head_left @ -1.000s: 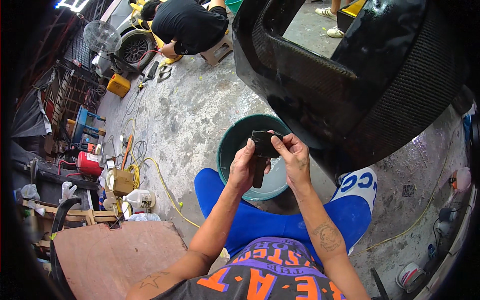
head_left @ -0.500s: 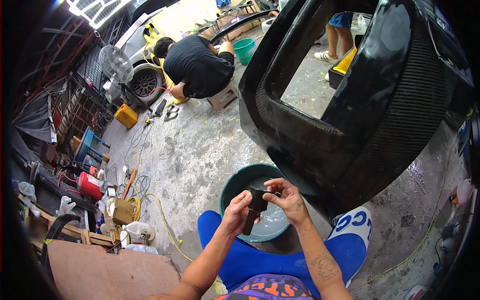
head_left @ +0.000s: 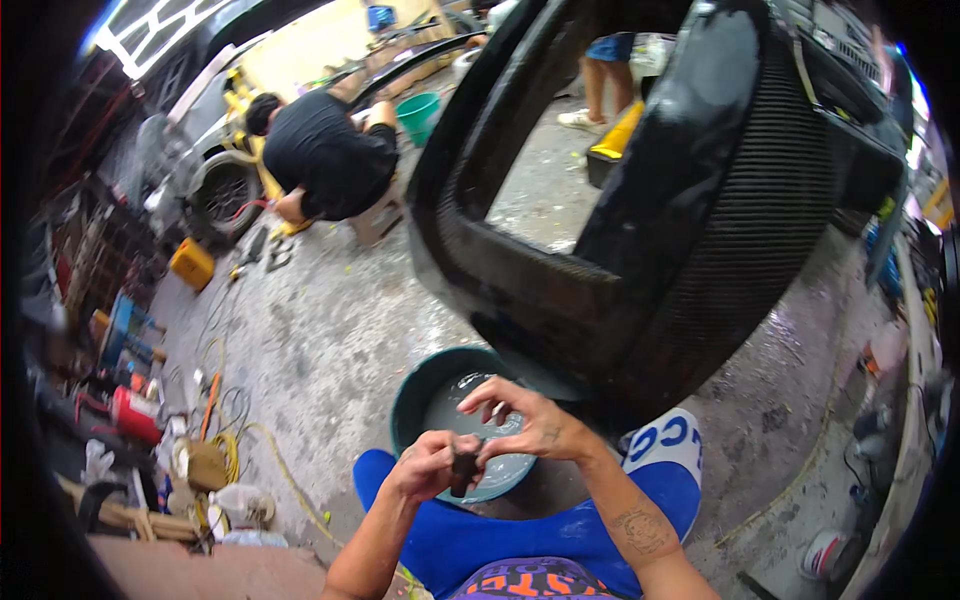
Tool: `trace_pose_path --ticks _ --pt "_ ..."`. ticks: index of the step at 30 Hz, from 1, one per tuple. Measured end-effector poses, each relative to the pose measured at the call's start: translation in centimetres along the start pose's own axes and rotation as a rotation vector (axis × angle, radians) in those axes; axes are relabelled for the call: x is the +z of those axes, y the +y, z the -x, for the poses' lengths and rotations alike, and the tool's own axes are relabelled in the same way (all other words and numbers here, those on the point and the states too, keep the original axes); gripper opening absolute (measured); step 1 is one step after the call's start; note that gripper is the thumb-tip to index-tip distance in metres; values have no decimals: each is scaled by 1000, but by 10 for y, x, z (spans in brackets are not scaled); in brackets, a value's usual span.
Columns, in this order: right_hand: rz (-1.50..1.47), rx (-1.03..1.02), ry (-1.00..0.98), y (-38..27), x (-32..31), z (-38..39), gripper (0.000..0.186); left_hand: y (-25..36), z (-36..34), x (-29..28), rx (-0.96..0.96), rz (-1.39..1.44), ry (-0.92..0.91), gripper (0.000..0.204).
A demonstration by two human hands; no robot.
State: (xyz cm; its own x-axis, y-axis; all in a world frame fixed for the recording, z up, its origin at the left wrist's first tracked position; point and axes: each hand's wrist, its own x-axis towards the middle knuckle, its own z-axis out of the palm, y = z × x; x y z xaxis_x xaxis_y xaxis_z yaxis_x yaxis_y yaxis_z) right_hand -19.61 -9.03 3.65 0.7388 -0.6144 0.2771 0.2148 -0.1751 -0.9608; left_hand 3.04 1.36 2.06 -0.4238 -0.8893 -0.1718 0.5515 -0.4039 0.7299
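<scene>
Left fingers (head_left: pixel 436 449): bent and pinched on a small dark strip (head_left: pixel 462 472), which hangs down from my grip, tilted slightly. Right fingers (head_left: pixel 487 391): parted, index side arched up and away, thumb low beside the strip's top; I cannot tell whether the thumb touches it. Directly under my fingers: a green tub (head_left: pixel 403 402), cloudy liquid in it, light glinting off the surface. The strip appears over the tub's near half.

Nearer to me than the fingers: my blue trousers (head_left: pixel 480 537), one knee either side of the tub. Beyond the fingers and to their right: a large black car panel (head_left: pixel 650 330) with a ribbed weave, its lower edge close to the tub.

Left of the fingers, on the floor: a yellow cable (head_left: pixel 287 478); farther left, a white jug (head_left: pixel 244 504). Far beyond, to the left: a crouched person in black (head_left: pixel 325 155), near a wheel (head_left: pixel 226 196).
</scene>
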Motion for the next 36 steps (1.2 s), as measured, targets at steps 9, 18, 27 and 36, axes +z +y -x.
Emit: trace_pose_path --ticks 9,18,27,36 --pt "345 -185 358 -117 -64 35 34 -22 -41 -54 133 -717 471 46" --pt "932 -528 837 -242 -158 36 25 -89 -90 -176 -437 -1639 58 32" --pt "1708 -271 1097 -322 -308 -29 90 -12 -54 -115 281 -1796 173 13" --pt "1643 265 1263 -304 -268 -66 107 186 -74 62 949 -1762 389 35"
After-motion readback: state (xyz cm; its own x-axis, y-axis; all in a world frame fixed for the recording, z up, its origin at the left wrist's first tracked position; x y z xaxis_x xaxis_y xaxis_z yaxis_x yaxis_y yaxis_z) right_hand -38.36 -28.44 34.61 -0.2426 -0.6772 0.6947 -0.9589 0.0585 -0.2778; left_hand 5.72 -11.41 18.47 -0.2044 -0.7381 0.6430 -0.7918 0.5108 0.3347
